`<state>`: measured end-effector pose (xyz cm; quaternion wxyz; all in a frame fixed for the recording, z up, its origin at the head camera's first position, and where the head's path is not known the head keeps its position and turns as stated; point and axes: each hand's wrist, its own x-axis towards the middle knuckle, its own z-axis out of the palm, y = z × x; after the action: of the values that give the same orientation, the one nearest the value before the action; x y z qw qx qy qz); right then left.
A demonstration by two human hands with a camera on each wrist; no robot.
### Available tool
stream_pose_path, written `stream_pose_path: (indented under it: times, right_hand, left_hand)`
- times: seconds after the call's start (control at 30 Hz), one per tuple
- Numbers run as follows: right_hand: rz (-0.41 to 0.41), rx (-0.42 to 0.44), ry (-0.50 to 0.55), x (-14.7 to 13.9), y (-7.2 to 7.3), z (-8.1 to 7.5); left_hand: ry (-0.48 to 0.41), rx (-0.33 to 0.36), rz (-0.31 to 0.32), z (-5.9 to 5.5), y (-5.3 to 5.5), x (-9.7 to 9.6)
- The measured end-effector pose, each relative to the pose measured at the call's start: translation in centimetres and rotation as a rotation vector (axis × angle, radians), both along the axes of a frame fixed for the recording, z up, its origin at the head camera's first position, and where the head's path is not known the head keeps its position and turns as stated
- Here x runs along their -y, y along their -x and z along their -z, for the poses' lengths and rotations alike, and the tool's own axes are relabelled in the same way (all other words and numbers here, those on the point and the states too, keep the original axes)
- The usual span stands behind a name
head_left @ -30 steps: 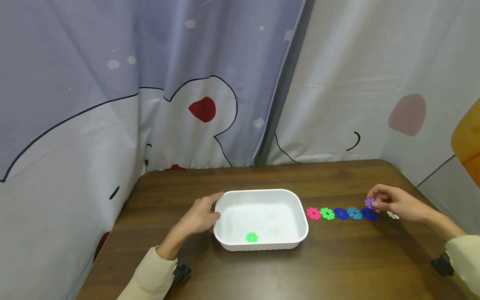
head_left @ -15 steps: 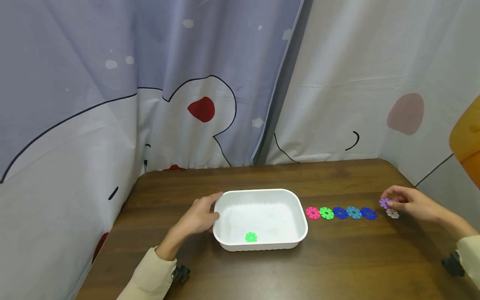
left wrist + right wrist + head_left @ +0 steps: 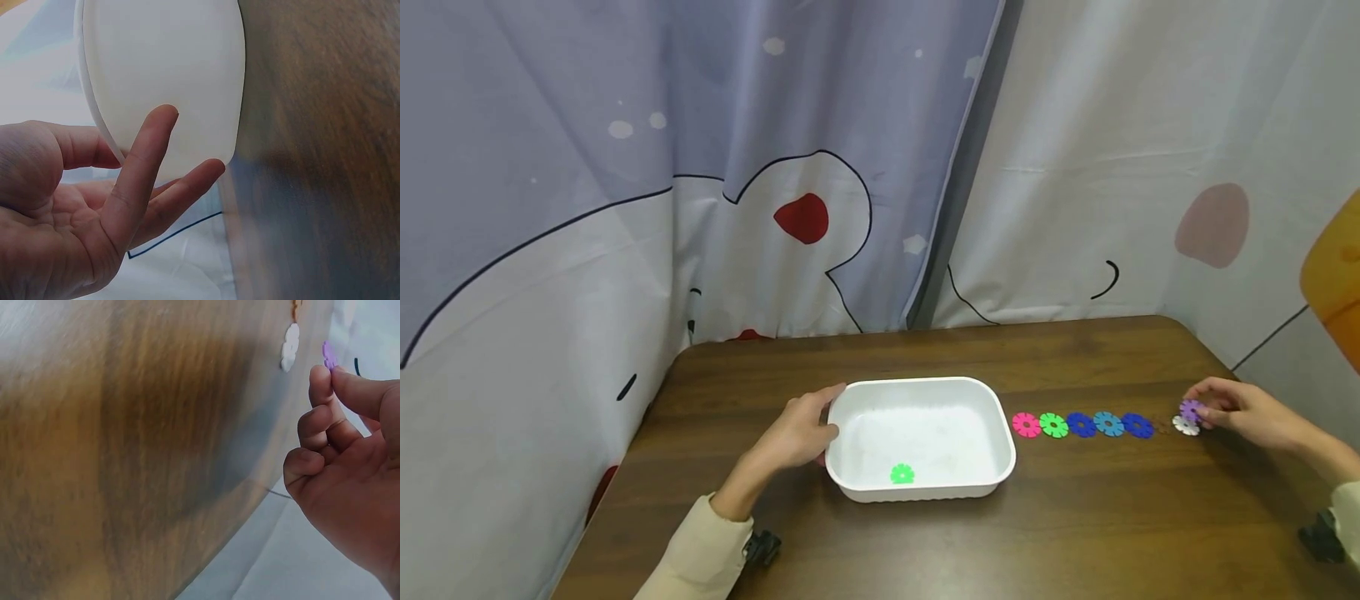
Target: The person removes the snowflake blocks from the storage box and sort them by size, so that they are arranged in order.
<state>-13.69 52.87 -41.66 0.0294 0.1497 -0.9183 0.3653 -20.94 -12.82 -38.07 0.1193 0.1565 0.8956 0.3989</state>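
Observation:
At the right end of the row, my right hand (image 3: 1251, 410) pinches a purple snowflake disc (image 3: 1191, 409) between thumb and fingertip. In the right wrist view the purple disc (image 3: 329, 355) is raised off the table, near a white snowflake disc (image 3: 290, 347). The row holds a pink disc (image 3: 1026, 425), a green disc (image 3: 1054, 425), a dark blue disc (image 3: 1081, 425), a light blue disc (image 3: 1108, 424), another dark blue disc (image 3: 1138, 426) and a brown disc (image 3: 1162, 425). My left hand (image 3: 801, 430) grips the left side of a white tray (image 3: 921, 493); one green disc (image 3: 902, 474) lies inside.
The brown wooden table (image 3: 1075, 533) carries the tray and the row to its right. A printed curtain (image 3: 797, 100) hangs behind the table's far edge and along its sides.
My right hand has carried the purple disc rightward, from above the second dark blue disc, past the brown one, to the white one. My left hand and the tray stay in place.

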Motion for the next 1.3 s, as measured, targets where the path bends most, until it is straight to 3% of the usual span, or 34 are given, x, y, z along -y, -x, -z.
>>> stream_pose_path:
  times: [0.47,0.93,1.3]
  right_hand:
    - [0.227,0.121,-0.241,-0.4,-0.7,0.0]
    - [0.203,0.155,-0.202,-1.2,-1.0,0.5]
    - [0.201,0.172,-0.244,-1.1,-1.1,0.3]
  left_hand:
    - [0.001,0.012,-0.011,-0.5,-0.1,0.1]
    - [0.004,0.004,-0.003,-0.3,-0.2,0.0]
    - [-0.006,-0.012,0.0,-0.2,-0.2,-0.1]
